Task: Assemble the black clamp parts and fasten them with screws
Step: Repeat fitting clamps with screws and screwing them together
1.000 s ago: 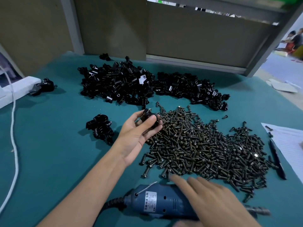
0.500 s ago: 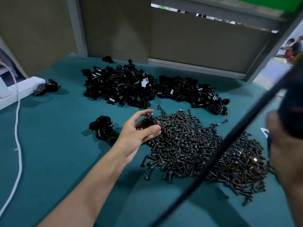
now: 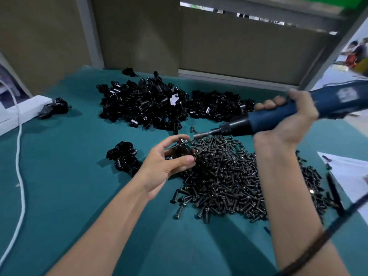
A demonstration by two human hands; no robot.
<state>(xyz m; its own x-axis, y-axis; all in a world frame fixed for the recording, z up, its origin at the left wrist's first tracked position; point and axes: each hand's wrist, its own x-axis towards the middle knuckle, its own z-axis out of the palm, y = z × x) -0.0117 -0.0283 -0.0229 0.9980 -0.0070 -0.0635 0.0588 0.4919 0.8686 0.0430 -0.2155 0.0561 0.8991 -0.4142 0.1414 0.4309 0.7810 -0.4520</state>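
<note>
Black clamp (image 3: pixel 182 152) sits in the left hand (image 3: pixel 165 166), thumb on the near side and forefinger arched over the top, pinching it just above the near-left edge of the screw pile (image 3: pixel 229 176). Right hand (image 3: pixel 286 124) is wrapped round the blue electric driver (image 3: pixel 298 113), fingers curled tight on the barrel. The bit tip (image 3: pixel 200 135) points at a screw head poking from the clamp, v. close; can't tell if touching.

To do this well, I reckon: line the bit up w/ the screw axis before triggering, keep both halves squeezed so they don't twist, steady the wrist. Driver sits at a slant, so slipping off or cross-threading looks the risk. Loose parts heap (image 3: pixel 147 104) is further back on the teal mat (image 3: pixel 59 186).
</note>
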